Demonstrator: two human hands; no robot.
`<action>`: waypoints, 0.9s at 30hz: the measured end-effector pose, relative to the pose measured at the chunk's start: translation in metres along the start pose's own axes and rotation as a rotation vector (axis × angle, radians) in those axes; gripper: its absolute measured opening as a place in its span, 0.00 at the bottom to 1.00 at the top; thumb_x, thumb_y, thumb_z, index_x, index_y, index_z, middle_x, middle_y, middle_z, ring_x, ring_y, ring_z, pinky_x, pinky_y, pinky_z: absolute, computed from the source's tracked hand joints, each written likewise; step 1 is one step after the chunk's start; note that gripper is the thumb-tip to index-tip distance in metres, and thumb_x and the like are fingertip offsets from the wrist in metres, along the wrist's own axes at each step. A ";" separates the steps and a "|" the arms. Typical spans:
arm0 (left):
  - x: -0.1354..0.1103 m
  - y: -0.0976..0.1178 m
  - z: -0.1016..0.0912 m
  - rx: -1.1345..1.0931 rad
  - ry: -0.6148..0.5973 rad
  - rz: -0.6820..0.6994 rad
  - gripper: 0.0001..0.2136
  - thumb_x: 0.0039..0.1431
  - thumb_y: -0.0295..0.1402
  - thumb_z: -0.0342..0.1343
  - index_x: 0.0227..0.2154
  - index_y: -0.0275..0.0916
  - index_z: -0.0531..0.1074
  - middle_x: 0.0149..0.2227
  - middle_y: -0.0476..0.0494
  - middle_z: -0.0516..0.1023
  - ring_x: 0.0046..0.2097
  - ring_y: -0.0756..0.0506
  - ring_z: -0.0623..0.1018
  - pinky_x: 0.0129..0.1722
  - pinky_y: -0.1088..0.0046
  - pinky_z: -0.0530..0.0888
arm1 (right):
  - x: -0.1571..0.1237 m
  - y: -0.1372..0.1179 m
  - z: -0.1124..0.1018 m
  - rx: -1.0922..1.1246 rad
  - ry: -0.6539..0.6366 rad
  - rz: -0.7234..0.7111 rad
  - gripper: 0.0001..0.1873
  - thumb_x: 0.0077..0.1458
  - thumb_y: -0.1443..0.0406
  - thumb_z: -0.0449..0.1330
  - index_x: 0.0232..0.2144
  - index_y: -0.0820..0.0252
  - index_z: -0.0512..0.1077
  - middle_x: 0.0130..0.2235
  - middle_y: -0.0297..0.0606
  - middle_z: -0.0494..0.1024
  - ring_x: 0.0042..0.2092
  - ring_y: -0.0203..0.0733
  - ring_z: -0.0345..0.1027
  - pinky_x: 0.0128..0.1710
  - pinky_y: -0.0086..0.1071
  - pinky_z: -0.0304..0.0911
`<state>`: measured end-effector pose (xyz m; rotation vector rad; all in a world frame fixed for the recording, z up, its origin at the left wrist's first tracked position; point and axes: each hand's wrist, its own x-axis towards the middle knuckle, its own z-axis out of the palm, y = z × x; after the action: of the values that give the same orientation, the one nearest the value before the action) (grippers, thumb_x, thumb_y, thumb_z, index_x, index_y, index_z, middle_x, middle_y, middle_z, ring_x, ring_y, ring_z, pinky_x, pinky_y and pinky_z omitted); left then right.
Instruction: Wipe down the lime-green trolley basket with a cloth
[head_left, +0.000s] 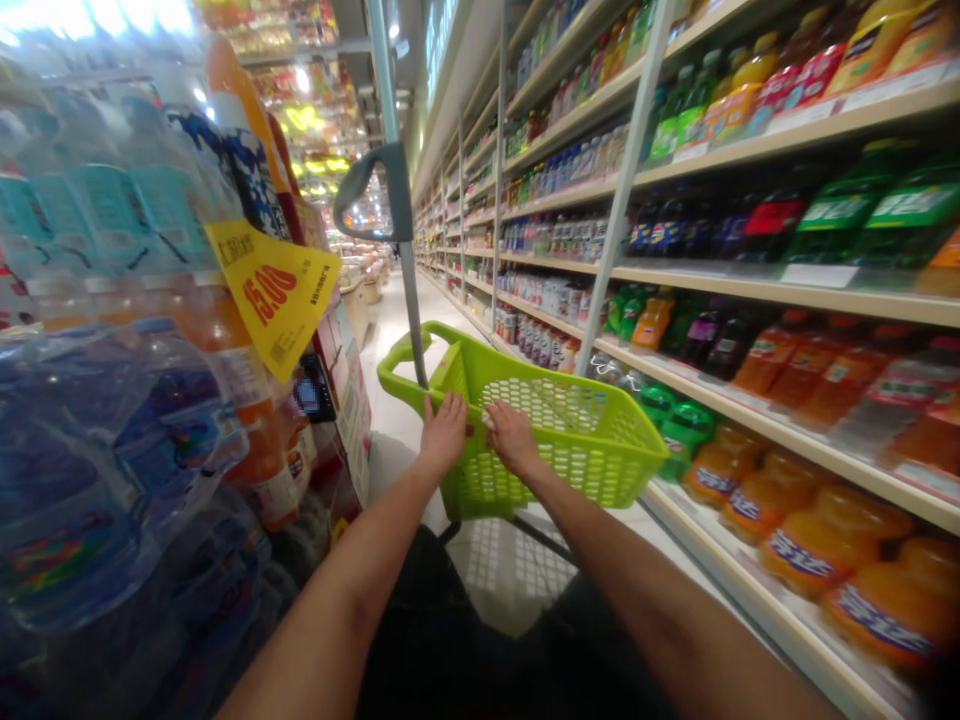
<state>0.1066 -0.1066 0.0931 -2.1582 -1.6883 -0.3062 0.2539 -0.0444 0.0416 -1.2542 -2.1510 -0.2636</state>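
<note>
A lime-green shopping basket [570, 465] with perforated sides stands in front of me on the aisle floor. My left hand [444, 432] is on its near rim, close to the corner, with the fingers bent over the edge. Just to the right, my right hand [511, 436] is curled over the same rim. A small whitish spot shows at its fingertips, too small to name. Beside the left hand a grey pole [412, 310] rises from the basket's handle end, with a dark grey loop grip [397, 190] on it.
Shelves of drink bottles [795, 290] run along the right. Close on the left are shrink-wrapped water bottles [75, 480] and orange drink bottles [244, 370]. A yellow price sign [281, 300] juts out there. The pale aisle floor [386, 400] stretches ahead.
</note>
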 end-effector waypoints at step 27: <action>-0.006 0.014 0.002 0.081 -0.090 -0.063 0.27 0.53 0.24 0.39 0.59 0.31 0.53 0.63 0.36 0.51 0.64 0.42 0.48 0.60 0.47 0.40 | -0.052 0.052 -0.015 -0.131 0.056 0.025 0.22 0.50 0.70 0.51 0.49 0.65 0.66 0.54 0.50 0.66 0.55 0.51 0.57 0.53 0.47 0.49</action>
<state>0.1182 -0.1133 0.0864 -2.0921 -1.7885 -0.1573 0.3219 -0.0610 0.0152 -1.3292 -2.0981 -0.4296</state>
